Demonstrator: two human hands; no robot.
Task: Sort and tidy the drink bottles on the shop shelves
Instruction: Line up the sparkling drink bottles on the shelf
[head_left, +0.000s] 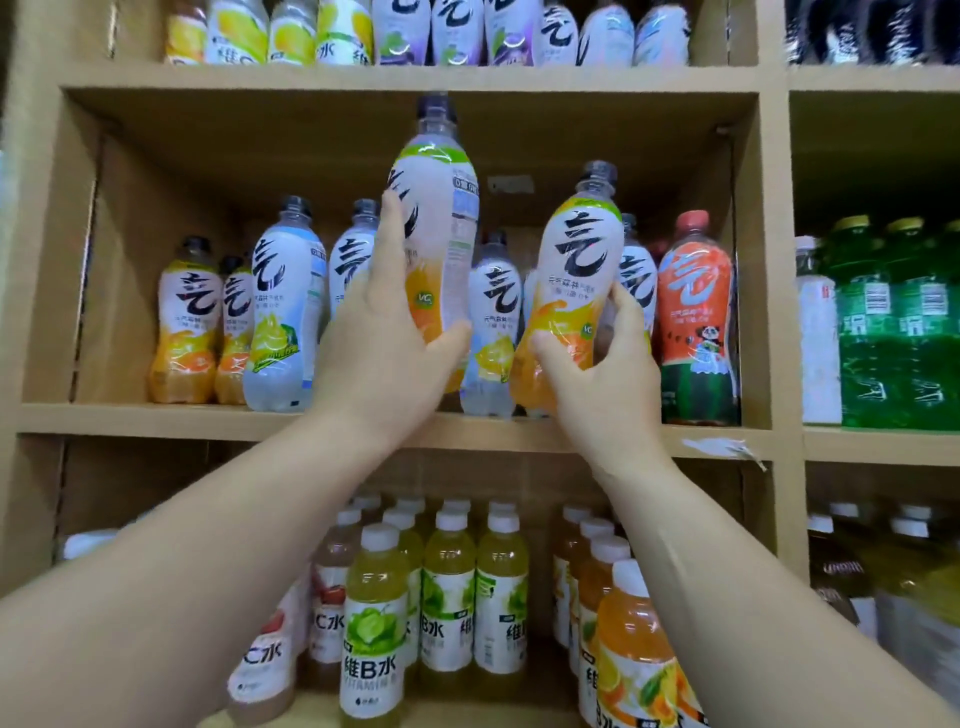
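Each of my hands holds an orange-flavour sparkling water bottle in front of the middle shelf (208, 418). My left hand (382, 332) grips the taller-looking bottle (439, 223), lifted so its dark cap nears the shelf above. My right hand (605, 379) grips a second orange bottle (571, 291), tilted slightly, its base near the shelf's front edge. Two more orange bottles (184, 322) stand at the shelf's left end. Lemon-labelled bottles (283, 312) stand beside and behind my hands. A red watermelon bottle (696, 317) stands at the right end.
The top shelf holds a row of yellow, purple and pale bottles (452, 31). On the bottom shelf stand vitamin-water bottles (376, 623) with white caps and orange juice bottles (631, 649). Green bottles (883, 322) fill the compartment to the right, past a wooden divider (776, 260).
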